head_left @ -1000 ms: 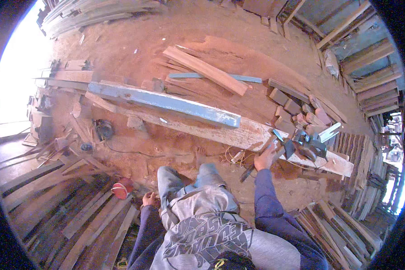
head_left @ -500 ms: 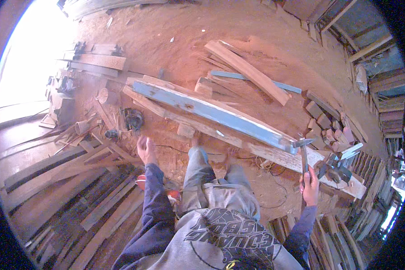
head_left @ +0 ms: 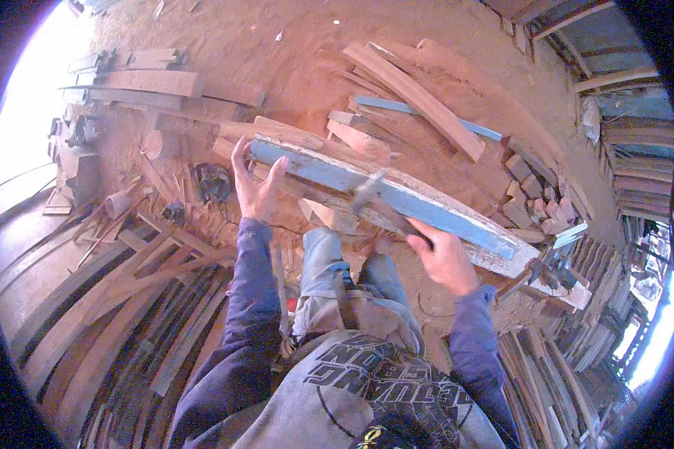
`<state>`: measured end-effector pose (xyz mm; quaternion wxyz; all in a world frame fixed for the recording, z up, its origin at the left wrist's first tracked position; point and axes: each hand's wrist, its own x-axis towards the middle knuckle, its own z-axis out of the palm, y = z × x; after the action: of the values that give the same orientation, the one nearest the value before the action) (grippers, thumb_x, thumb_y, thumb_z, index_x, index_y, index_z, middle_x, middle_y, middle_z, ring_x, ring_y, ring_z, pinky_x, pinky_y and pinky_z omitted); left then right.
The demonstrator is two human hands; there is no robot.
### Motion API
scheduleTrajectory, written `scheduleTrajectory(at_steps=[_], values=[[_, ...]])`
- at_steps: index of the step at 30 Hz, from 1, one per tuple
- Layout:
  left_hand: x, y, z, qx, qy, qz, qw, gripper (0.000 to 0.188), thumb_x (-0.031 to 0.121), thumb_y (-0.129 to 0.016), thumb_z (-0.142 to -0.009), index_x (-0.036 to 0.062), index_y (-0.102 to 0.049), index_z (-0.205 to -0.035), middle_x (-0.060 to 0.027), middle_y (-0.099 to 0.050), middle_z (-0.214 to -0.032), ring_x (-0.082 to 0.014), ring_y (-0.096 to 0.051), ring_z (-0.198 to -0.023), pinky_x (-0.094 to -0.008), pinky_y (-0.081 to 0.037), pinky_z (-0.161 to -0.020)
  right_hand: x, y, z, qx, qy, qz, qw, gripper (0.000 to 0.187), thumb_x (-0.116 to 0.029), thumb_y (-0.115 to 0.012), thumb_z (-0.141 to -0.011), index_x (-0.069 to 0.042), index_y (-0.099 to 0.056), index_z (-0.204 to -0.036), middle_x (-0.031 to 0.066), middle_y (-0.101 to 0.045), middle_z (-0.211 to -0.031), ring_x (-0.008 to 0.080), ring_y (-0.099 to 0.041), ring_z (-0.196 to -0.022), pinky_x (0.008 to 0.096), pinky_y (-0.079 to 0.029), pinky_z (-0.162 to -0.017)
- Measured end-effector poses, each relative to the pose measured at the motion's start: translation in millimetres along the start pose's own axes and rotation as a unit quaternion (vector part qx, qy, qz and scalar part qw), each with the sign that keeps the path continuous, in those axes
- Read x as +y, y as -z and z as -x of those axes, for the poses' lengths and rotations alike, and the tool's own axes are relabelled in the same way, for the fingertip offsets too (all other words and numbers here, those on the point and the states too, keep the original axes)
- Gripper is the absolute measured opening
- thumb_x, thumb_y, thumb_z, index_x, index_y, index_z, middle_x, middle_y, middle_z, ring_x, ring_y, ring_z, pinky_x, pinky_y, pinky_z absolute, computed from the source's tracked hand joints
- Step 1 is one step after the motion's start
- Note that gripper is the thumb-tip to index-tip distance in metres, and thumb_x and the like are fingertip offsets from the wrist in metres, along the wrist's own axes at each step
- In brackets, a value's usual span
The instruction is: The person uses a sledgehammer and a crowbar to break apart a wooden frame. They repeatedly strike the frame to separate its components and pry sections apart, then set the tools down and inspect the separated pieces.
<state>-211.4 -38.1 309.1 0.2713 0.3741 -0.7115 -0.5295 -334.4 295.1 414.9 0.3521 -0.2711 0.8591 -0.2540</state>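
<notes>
A long beam [head_left: 329, 179] with a worn blue face and whitish edges lies slantwise in front of me, over other timbers. At its left end is my left hand [head_left: 256, 183], with thumb and fingers straddling the wood and the thumb over the blue face. My right hand [head_left: 448, 262] is wrapped round the handle of a hammer [head_left: 386, 208]. The hammer's head, blurred by motion, is over the middle of the blue face; whether it touches cannot be made out. Under the beam, a pale plank [head_left: 487, 258] runs to the right.
A dark tool [head_left: 558, 273] sits at the plank's right end. Cut blocks [head_left: 535, 194] are piled beyond it. Long boards [head_left: 135, 329] lie stacked at the left. A loose plank [head_left: 419, 101] crosses a blue strip [head_left: 386, 105] on the reddish ground. A dark machine [head_left: 213, 183] stands at the left.
My left hand has gone from free air to the beam's left end. The hammer has swung left from the beam's right end to its middle. The beam has shifted to the right.
</notes>
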Motion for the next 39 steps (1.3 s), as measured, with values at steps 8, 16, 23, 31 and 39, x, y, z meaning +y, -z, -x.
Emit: scheduleTrajectory(at_steps=[8, 16, 23, 31, 39], values=[[5, 14, -15, -0.020, 0.072, 0.013, 0.997, 0.049, 0.026, -0.075, -0.088, 0.0017, -0.061, -0.129, -0.0100, -0.069, -0.112, -0.0167, -0.063, -0.102, -0.0316, -0.048, -0.095, 23, 28, 28, 0.005, -0.087, -0.047, 0.995, 0.050, -0.038, -0.059, -0.100, -0.001, -0.059, -0.134, 0.0086, -0.068, -0.095, 0.0131, -0.056, -0.071, 0.0306, -0.048, -0.067], [-5, 30, -28, -0.059, 0.075, 0.024, 0.995, 0.041, 0.030, -0.061, -0.098, 0.0026, -0.065, -0.128, -0.0103, -0.070, -0.116, -0.0140, -0.062, -0.106, -0.0298, -0.046, -0.096, 0, 24, 22, -0.016, -0.127, -0.021, 0.992, 0.046, -0.035, -0.061, -0.097, -0.002, -0.061, -0.130, 0.0209, -0.065, -0.127, 0.0337, -0.058, -0.124, 0.0388, -0.043, -0.105], [-13, 32, -29, -0.073, 0.094, 0.093, 0.989, 0.043, 0.032, -0.053, -0.102, -0.0001, -0.064, -0.128, -0.0088, -0.069, -0.117, -0.0143, -0.060, -0.110, -0.0280, -0.043, -0.100, -111, -63, -75, -0.010, 0.033, -0.061, 0.998, 0.043, -0.033, -0.055, -0.099, 0.000, -0.062, -0.126, 0.0274, -0.066, -0.115, 0.0431, -0.064, -0.108, 0.0464, -0.051, -0.093], [-24, 29, -31, -0.108, 0.121, 0.152, 0.975, 0.053, 0.032, -0.063, -0.096, -0.0014, -0.055, -0.136, -0.0111, -0.063, -0.128, -0.0198, -0.056, -0.120, -0.0332, -0.038, -0.108, -90, -72, -33, 0.013, -0.082, -0.099, 0.992, 0.051, -0.040, -0.049, -0.101, 0.002, -0.061, -0.126, 0.0290, -0.065, -0.116, 0.0439, -0.061, -0.112, 0.0472, -0.049, -0.096], [-15, 14, -26, -0.137, 0.088, 0.034, 0.986, 0.085, 0.036, -0.083, -0.077, 0.0111, -0.043, -0.148, -0.0176, -0.058, -0.136, -0.0283, -0.054, -0.127, -0.0401, -0.039, -0.109, -24, -68, 45, 0.134, -0.224, -0.096, 0.961, 0.047, -0.043, -0.054, -0.101, 0.001, -0.060, -0.116, 0.0148, -0.068, -0.098, 0.0273, -0.064, -0.090, 0.0395, -0.050, -0.081]])
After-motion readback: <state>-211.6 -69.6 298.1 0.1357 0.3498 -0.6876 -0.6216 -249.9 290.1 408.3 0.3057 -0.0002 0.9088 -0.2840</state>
